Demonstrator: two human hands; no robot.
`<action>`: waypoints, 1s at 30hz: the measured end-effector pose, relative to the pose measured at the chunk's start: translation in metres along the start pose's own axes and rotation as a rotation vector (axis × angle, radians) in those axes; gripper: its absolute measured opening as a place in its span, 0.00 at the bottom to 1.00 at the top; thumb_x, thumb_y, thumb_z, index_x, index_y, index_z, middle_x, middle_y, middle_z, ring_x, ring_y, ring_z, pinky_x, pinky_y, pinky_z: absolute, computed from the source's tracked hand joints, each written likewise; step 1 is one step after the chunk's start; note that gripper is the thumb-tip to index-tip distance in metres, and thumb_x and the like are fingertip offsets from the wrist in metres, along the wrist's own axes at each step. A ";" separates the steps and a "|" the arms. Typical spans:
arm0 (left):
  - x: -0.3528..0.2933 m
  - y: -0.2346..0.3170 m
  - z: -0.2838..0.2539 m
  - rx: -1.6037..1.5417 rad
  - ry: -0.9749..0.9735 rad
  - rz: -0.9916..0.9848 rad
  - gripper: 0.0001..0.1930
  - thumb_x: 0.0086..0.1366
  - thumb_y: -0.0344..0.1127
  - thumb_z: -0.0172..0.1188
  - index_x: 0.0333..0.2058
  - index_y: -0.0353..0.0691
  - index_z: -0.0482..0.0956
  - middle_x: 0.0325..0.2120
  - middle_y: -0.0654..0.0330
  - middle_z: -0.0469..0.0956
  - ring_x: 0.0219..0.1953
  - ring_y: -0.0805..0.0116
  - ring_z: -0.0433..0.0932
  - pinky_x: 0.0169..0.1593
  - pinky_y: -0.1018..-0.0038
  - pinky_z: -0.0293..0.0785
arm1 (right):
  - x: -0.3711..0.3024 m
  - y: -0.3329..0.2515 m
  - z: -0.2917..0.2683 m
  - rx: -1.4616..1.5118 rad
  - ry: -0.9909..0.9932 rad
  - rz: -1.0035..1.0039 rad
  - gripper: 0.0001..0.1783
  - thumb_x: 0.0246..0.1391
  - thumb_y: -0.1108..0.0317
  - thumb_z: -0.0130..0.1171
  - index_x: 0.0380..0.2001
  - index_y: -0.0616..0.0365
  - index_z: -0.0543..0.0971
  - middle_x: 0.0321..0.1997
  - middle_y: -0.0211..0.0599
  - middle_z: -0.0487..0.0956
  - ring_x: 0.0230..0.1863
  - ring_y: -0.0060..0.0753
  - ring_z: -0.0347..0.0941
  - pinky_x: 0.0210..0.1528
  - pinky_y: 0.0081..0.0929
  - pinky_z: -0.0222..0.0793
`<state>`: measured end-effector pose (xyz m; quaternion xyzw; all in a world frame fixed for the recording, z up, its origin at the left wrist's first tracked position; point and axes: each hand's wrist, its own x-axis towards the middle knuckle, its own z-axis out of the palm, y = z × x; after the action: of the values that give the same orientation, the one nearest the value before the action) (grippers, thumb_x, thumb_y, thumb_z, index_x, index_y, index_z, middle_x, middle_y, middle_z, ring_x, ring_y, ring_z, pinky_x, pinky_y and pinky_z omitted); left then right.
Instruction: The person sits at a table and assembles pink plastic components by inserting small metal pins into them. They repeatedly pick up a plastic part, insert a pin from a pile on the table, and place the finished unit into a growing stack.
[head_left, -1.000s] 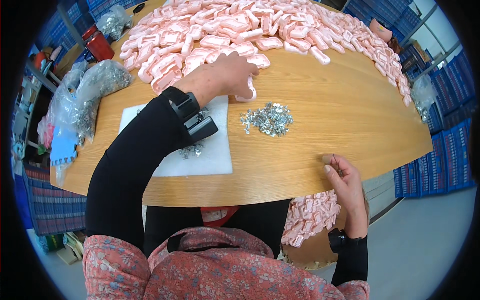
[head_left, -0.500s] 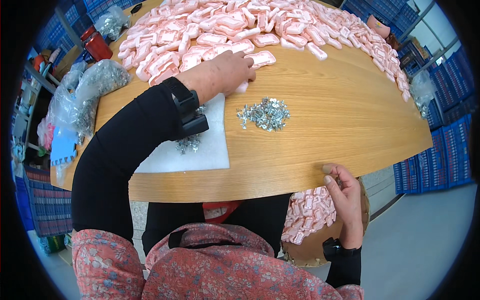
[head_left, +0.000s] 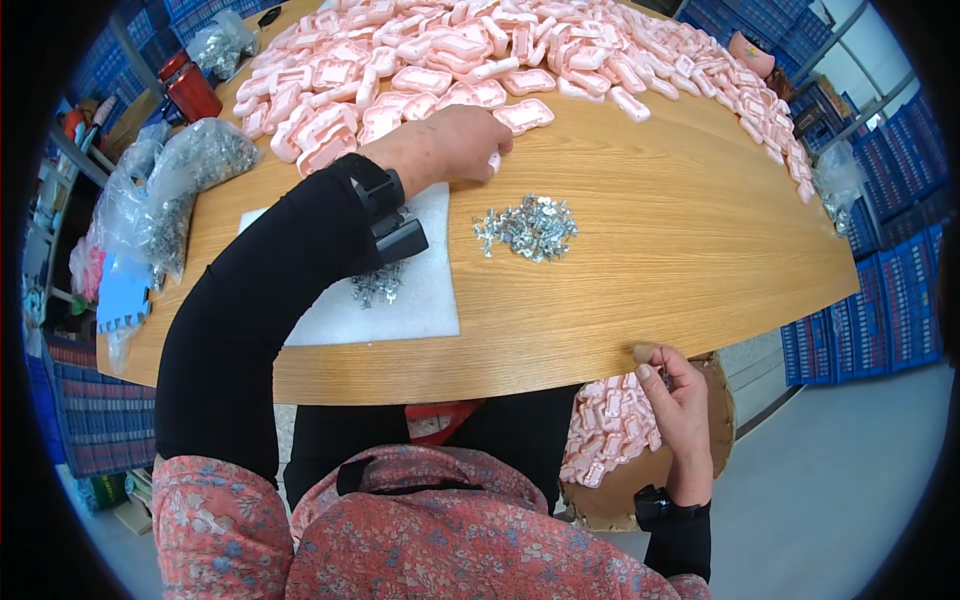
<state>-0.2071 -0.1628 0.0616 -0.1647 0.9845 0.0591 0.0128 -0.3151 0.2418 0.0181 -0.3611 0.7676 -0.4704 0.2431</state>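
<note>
**Here, a pink shell [head_left: 494, 163] sits mostly hidden under the left hand [head_left: 463, 145]**

From my end I see a sliver of the shell by the fingertips, just in front of the big shell pile [head_left: 430, 80] on the table [head_left: 680, 220]. The left hand is palm down, fingers curled round the shell; the underside of that grip is out of my sight. The right hand [head_left: 680, 405] is at the table's near edge, thumb and forefinger bent toward each other, something small and dark between them; I cannot tell whether they pinch it.

As for writing, the blue racks [head_left: 860, 325] carry rows of pale and red marks, too small for me to read. A pink rounded thing [head_left: 752, 55] beyond the pile bears a yellowish mark I cannot make out.

Nearest the left hand, a heap of metal clips [head_left: 530, 228] lies on bare wood beside a white sheet [head_left: 425, 310]. The black sleeve [head_left: 270, 270] and its wrist device [head_left: 400, 240] block my view of part of that sheet and the clips on it.

To the left are a clear bag [head_left: 195, 165] of metal bits, a blue mat [head_left: 125, 297] and a red jar [head_left: 190, 90]. Below the right hand, a brown container [head_left: 620, 505] holds more shells.
</note>
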 end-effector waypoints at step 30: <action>-0.014 -0.006 -0.015 -0.592 0.561 -0.157 0.16 0.62 0.38 0.63 0.48 0.42 0.76 0.30 0.62 0.81 0.35 0.76 0.80 0.41 0.76 0.74 | -0.018 -0.010 0.023 0.186 0.061 0.068 0.13 0.59 0.72 0.61 0.45 0.68 0.78 0.38 0.26 0.77 0.38 0.15 0.69 0.42 0.17 0.67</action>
<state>-0.1919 -0.1658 0.0761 -0.2456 0.8748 0.2912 -0.2995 -0.2843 0.2407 0.0178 -0.2962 0.7396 -0.5417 0.2678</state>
